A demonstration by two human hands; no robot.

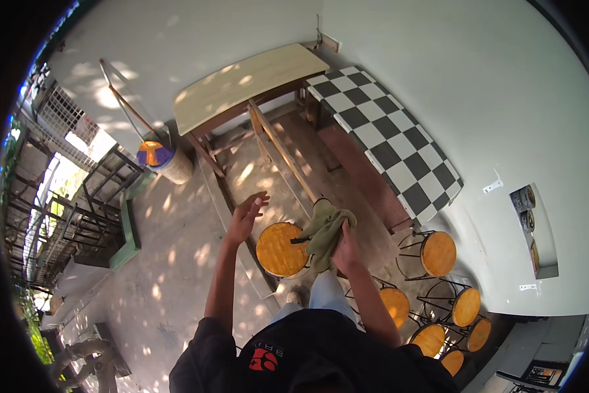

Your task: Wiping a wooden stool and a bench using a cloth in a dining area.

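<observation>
My right hand [348,249] grips a bunched olive-green cloth [324,230] in front of my body. The cloth hangs at the near end of a long wooden pole [284,154], whose far end reaches the edge of the cream-topped table. A short dark bar [299,240] pokes out from the cloth's left side; the rest of what lies under the cloth is hidden. To the left, my left hand [247,215] is raised and empty, its fingers apart. Just below and between both hands stands a round stool with an orange-brown wooden seat [282,249].
Ahead are the cream-topped table [242,82] and a black-and-white checkered counter [389,137]. Several wooden stools [438,253] crowd the right side. A bucket [176,167] with long-handled tools stands by the left wall, near black metal frames [107,183]. A low step edge [250,262] runs along the floor.
</observation>
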